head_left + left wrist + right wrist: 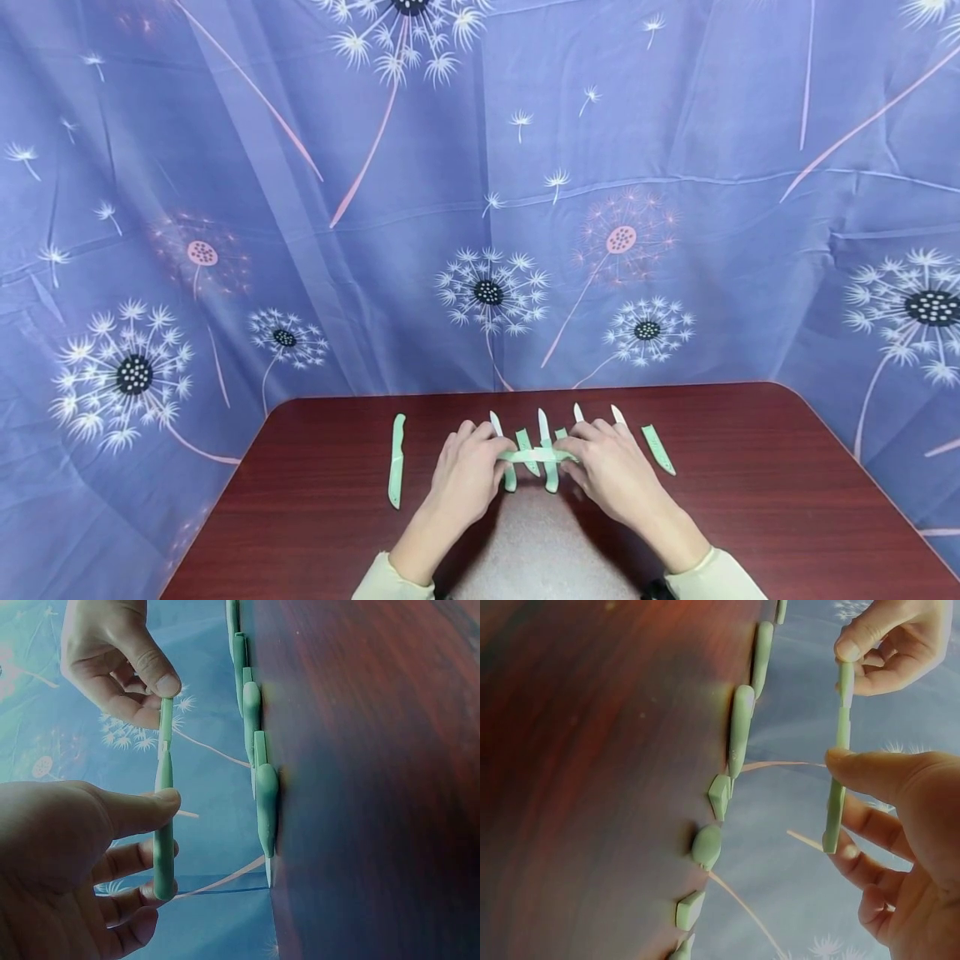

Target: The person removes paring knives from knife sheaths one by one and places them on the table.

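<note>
My left hand [470,462] pinches the green handle of a small knife [163,847] between thumb and fingers. My right hand [611,467] pinches a green knife sheath [835,817], in line with that handle. Handle and sheath meet end to end, level above the table, with most of the blade hidden inside the sheath. Below the hands lie bare-bladed knives with green handles, one by my left fingers [511,478] and another knife [551,477] in the middle. Loose sheaths lie among them, one sheath [527,450] between these two knives.
A sheathed green knife [396,462] lies at the left of the dark red table [322,500]. Two more blades [578,412] show beyond my right hand, their handles hidden by it. Another sheath [658,450] lies at the right. A blue dandelion-print cloth [420,333] hangs behind the table.
</note>
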A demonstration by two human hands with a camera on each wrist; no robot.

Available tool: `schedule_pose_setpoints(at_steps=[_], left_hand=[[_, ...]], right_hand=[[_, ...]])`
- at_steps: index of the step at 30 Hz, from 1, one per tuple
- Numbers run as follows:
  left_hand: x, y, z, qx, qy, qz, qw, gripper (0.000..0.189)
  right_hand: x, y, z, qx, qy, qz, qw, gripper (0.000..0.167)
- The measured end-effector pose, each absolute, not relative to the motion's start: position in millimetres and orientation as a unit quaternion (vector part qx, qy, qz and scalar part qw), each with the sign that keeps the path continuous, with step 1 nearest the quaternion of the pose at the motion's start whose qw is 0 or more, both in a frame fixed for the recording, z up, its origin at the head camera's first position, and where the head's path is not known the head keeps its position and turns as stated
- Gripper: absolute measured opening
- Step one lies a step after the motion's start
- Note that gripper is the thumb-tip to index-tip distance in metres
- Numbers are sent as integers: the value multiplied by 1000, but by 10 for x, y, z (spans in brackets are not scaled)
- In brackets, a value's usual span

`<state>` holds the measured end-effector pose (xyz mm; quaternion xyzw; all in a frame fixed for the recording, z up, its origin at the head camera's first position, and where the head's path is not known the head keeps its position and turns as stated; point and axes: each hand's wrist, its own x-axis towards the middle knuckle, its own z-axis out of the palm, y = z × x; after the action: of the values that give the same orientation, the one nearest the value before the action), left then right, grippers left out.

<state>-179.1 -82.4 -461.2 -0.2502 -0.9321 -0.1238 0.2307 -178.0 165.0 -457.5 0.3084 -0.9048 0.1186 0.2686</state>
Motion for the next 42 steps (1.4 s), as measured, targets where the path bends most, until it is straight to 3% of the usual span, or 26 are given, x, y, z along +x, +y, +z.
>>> schedule_pose_setpoints(at_steps=[42], left_hand=[[-1782, -844, -4581, -246, -934, -123, 229, 20]], right_hand=[[-1790, 1670, -4592, 304, -901, 123, 283, 34]])
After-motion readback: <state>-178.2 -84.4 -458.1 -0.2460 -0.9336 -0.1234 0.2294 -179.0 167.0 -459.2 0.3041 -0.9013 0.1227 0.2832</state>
